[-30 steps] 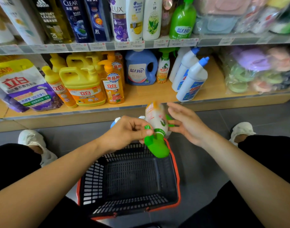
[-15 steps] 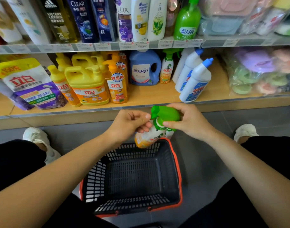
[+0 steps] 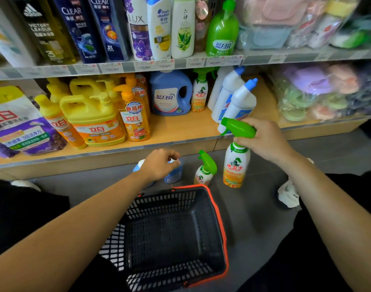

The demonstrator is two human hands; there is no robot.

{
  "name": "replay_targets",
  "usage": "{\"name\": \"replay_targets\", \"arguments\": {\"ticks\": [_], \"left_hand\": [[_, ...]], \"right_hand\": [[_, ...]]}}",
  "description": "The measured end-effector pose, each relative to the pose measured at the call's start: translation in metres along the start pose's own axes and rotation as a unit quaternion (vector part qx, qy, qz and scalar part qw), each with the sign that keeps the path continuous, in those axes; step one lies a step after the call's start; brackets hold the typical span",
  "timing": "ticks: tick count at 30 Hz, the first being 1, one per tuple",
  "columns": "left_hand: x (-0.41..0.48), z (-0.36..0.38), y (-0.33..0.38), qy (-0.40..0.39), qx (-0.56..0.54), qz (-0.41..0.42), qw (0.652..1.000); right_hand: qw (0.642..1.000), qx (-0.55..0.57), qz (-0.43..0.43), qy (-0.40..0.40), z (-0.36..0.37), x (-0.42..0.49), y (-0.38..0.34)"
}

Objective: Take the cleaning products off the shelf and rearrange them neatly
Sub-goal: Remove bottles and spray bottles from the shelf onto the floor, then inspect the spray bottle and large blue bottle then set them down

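Swung upright since a moment ago and hanging over the floor (image 3: pixel 254 207) from right hand (image 3: pixel 264 142) clamped on spray bottle (image 3: pixel 236 165)'s trigger head, left hand (image 3: pixel 159 164) curled loosely, empty: liable to topple second spray bottle (image 3: pixel 204 172) nearby.

A shop aisle floor with a basket and shelf goods off to the sides

A black mesh shopping basket (image 3: pixel 170 234) with an orange rim sits empty on the grey floor (image 3: pixel 254 207). On the upper shelf stand shampoo bottles (image 3: pixel 109 28), dark blue, white and purple, above a strip of price labels (image 3: pixel 159 64). At far right, clear bags of pastel sponges (image 3: pixel 319 91) fill both shelves.
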State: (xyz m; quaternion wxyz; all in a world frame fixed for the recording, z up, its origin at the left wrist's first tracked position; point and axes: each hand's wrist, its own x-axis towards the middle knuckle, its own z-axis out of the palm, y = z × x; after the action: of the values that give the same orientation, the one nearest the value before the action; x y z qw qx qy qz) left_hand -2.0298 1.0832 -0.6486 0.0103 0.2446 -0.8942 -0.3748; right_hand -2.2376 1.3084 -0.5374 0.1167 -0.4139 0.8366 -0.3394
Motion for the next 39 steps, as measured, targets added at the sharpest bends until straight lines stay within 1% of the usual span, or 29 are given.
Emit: {"name": "replay_targets", "arguments": {"ticks": [2, 5, 7, 9, 11, 14, 17, 21, 25, 27, 29, 30, 31, 33, 35, 36, 37, 39], "left_hand": [[0.012, 0.01, -0.011, -0.016, 0.063, 0.011, 0.998], [0.026, 0.026, -0.028, -0.062, 0.105, 0.016, 0.992], [0.032, 0.035, -0.039, -0.102, 0.121, 0.005, 0.987], [0.036, 0.041, -0.049, -0.112, 0.106, -0.011, 0.988], [0.041, 0.043, -0.054, -0.082, 0.093, -0.02, 0.992], [0.047, 0.045, -0.055, -0.038, 0.103, -0.027, 0.994], [0.052, 0.046, -0.055, -0.009, 0.123, -0.038, 0.992], [0.057, 0.048, -0.053, 0.035, 0.119, -0.096, 0.988], [0.061, 0.048, -0.043, 0.052, 0.162, -0.152, 0.974], [0.067, 0.046, -0.036, 0.062, 0.175, -0.149, 0.971], [0.079, 0.042, -0.026, 0.079, 0.146, -0.116, 0.979], [0.088, 0.04, -0.02, 0.088, 0.126, -0.091, 0.984], [0.097, 0.037, -0.013, 0.095, 0.113, -0.066, 0.987], [0.121, 0.031, 0.004, 0.094, 0.106, -0.022, 0.99], [0.149, 0.024, 0.019, 0.092, 0.09, -0.004, 0.992], [0.164, 0.021, 0.025, 0.101, 0.069, -0.001, 0.993], [0.178, 0.018, 0.032, 0.114, 0.045, 0.005, 0.992], [0.207, 0.013, 0.045, 0.144, 0.011, 0.028, 0.989]], "right_hand": [[0.999, -0.028, 0.021, 0.001, 0.009, 0.004, 0.015], [0.997, -0.066, 0.049, -0.003, 0.032, 0.009, 0.034], [0.995, -0.063, 0.076, 0.0, 0.05, 0.013, 0.048], [0.992, -0.059, 0.113, 0.001, 0.069, 0.018, 0.059], [0.988, -0.053, 0.148, -0.002, 0.085, 0.024, 0.07], [0.979, -0.035, 0.203, -0.002, 0.103, 0.03, 0.086], [0.969, -0.016, 0.245, 0.021, 0.116, 0.031, 0.102], [0.961, 0.038, 0.273, 0.024, 0.133, 0.027, 0.114], [0.956, 0.048, 0.29, 0.018, 0.136, 0.024, 0.124], [0.951, 0.049, 0.305, -0.007, 0.131, 0.027, 0.126], [0.946, 0.054, 0.317, -0.038, 0.122, 0.034, 0.123], [0.946, 0.06, 0.318, -0.039, 0.116, 0.04, 0.12], [0.949, 0.067, 0.308, -0.023, 0.108, 0.048, 0.116], [0.96, 0.077, 0.263, 0.057, 0.09, 0.066, 0.105], [0.962, 0.091, 0.209, 0.15, 0.071, 0.089, 0.095], [0.961, 0.098, 0.185, 0.182, 0.062, 0.101, 0.091], [0.96, 0.103, 0.165, 0.2, 0.054, 0.113, 0.089], [0.963, 0.102, 0.13, 0.211, 0.043, 0.133, 0.089]]}}
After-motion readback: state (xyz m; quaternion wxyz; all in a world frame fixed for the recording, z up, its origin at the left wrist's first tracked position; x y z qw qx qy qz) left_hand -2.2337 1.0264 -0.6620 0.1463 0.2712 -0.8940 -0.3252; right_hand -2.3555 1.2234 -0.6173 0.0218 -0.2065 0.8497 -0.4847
